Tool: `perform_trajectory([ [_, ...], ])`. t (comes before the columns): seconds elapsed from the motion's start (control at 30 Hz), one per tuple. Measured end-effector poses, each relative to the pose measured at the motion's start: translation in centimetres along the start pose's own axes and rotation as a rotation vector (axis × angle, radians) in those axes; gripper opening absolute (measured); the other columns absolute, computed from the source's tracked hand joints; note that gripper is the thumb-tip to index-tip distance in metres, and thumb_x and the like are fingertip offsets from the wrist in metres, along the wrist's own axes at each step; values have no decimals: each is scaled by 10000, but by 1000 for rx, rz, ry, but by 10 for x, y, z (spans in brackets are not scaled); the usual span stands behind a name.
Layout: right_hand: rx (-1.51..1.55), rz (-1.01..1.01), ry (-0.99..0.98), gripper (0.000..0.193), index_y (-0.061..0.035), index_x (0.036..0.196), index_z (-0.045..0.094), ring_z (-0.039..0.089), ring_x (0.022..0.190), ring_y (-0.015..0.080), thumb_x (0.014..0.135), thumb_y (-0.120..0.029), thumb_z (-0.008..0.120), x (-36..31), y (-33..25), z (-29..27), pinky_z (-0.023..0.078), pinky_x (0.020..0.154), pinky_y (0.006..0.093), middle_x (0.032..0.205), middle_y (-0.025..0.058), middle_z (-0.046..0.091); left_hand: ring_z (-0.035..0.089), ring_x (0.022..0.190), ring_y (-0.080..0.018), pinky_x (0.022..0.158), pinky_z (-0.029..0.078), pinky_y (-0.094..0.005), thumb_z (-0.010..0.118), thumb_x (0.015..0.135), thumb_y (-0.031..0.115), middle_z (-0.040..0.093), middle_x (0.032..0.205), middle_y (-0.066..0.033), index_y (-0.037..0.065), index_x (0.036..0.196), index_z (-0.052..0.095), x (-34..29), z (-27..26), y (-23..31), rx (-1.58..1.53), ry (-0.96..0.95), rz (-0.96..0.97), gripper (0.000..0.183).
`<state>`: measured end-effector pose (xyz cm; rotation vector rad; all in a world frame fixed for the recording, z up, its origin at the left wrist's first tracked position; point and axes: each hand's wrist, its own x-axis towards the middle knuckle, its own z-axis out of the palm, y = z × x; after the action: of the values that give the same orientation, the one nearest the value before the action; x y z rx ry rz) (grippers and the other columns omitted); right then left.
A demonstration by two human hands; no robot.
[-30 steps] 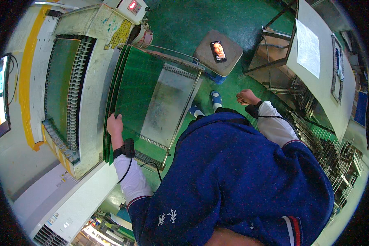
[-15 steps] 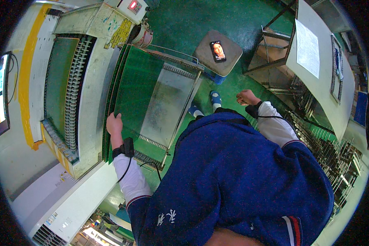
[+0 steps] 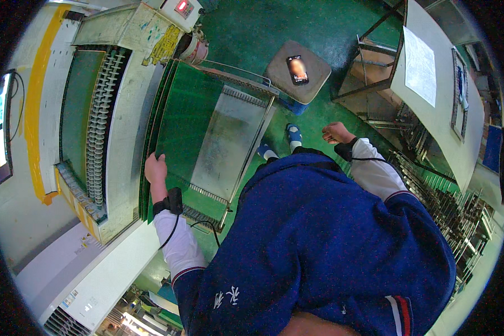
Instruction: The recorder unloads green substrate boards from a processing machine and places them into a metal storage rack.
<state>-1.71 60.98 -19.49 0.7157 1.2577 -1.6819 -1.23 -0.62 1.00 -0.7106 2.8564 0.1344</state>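
My left hand (image 3: pixel 156 167) is closed on the top edge of a thin green panel (image 3: pixel 187 101), fingers over the edge. Several such panels stand close together, upright, at the left side of a metal slotted rack (image 3: pixel 251 148). How many of them the fingers take in is hidden. Off to the right, my right hand (image 3: pixel 338 133) hangs in the air with its fingers curled, touching nothing, and nothing shows in it. Each wrist wears a black band with a cable.
Left of the rack stands a machine with a row of white rollers (image 3: pixel 99 129). Ahead, a phone (image 3: pixel 297 70) lies on a stool (image 3: pixel 280 67). At right are a white table (image 3: pixel 439 120) with a paper sheet (image 3: pixel 420 66) and stacked metal racks (image 3: pixel 459 224).
Both hands stay practically where they were, the left on the panel edge. The picture on the phone screen has changed.
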Motion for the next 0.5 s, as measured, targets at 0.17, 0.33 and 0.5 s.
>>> perform_trajectory([
  [0.17,-81,-21,71,97,-73,729,506,375,447,76,817,-111,523,0,-2,6,329,383,244,542,-19,412,581,885,-344,734,453,-431,585,796,262,616,953,-160,90,1043,594,1,3,-7,5,8,0,301],
  [0.33,-153,-3,130,108,-46,807,556,469,494,106,824,-148,526,0,-1,5,397,428,257,598,12,504,580,880,-349,728,451,-438,585,796,266,616,949,-161,96,1036,596,2,1,0,8,1,-13,295],
  [0.5,-90,-52,166,262,-113,595,461,454,415,127,791,-216,600,0,0,14,298,341,280,525,29,498,580,872,-353,719,451,-441,585,796,269,616,942,-164,94,1028,597,-2,-2,1,-2,6,-17,291],
])
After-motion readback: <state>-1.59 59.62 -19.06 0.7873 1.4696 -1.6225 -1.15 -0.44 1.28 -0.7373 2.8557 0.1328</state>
